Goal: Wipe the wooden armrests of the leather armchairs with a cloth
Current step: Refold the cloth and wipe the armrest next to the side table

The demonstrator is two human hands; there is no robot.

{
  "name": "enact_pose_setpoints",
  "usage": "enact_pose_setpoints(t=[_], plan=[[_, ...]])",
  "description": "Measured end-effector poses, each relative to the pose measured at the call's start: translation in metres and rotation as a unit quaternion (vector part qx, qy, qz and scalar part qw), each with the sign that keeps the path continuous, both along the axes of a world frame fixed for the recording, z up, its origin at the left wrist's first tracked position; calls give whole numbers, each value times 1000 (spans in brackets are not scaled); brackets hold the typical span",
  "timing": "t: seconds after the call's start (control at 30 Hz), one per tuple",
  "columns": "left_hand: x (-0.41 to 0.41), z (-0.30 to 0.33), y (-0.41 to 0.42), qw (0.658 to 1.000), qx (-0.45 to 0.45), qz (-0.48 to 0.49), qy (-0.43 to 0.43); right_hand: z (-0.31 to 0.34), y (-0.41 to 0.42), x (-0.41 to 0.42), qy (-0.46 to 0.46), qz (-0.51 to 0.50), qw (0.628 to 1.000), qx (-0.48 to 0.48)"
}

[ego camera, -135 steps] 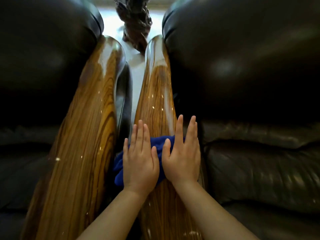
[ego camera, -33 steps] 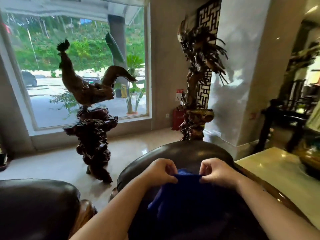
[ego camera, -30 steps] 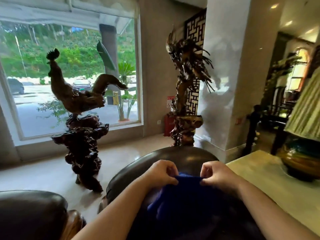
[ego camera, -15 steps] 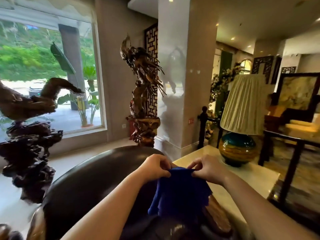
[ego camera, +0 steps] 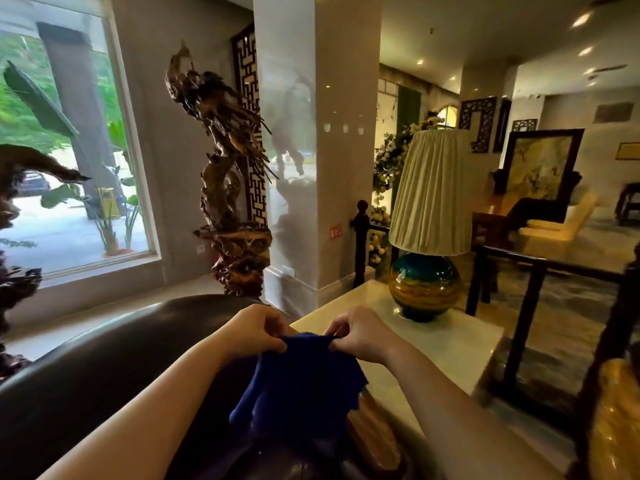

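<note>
Armchair: dark leather armchair (ego camera: 114, 355) filled the frame from 7 to 9 o'clock
Side table: pale side table (ego camera: 446, 344) carried a lamp (ego camera: 427, 230) at 3 o'clock
Armrest: wooden armrest (ego camera: 372, 429) showed under the cloth, at 5 o'clock
Cloth: blue cloth (ego camera: 301, 382) hung between both hands, probably being refolded for wiping
Hands: left hand (ego camera: 254, 329) and right hand (ego camera: 362, 332) pinched its top edge, fingers clamped

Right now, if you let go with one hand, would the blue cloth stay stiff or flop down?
Probably flop: the cloth already hangs in loose folds below both hands. It looks light too, since fingertip pinches hold it up.
</note>
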State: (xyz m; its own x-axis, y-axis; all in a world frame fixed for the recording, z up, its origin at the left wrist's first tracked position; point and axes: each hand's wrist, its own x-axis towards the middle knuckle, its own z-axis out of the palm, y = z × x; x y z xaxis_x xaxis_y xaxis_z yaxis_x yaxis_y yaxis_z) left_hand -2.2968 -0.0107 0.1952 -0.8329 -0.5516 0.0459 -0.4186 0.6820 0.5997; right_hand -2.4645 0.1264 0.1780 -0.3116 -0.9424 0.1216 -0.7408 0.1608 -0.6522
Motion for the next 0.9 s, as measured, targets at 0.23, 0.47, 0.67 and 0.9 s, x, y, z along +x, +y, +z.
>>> enact_pose_setpoints(t=[0.23,0.47,0.67,0.9], plan=[[-96,-6,-41,1000,0,20,6,-3,-45,-100,-1,0,1000,10],[-180,-32,-59,997,10,71,1,-29,-76,-191,-22,40,999,11],[-244,-73,-48,987,41,155,-4,-65,-97,-273,-36,126,990,45],[-311,-114,-28,968,63,245,4,-110,-117,-348,-61,195,976,76]])
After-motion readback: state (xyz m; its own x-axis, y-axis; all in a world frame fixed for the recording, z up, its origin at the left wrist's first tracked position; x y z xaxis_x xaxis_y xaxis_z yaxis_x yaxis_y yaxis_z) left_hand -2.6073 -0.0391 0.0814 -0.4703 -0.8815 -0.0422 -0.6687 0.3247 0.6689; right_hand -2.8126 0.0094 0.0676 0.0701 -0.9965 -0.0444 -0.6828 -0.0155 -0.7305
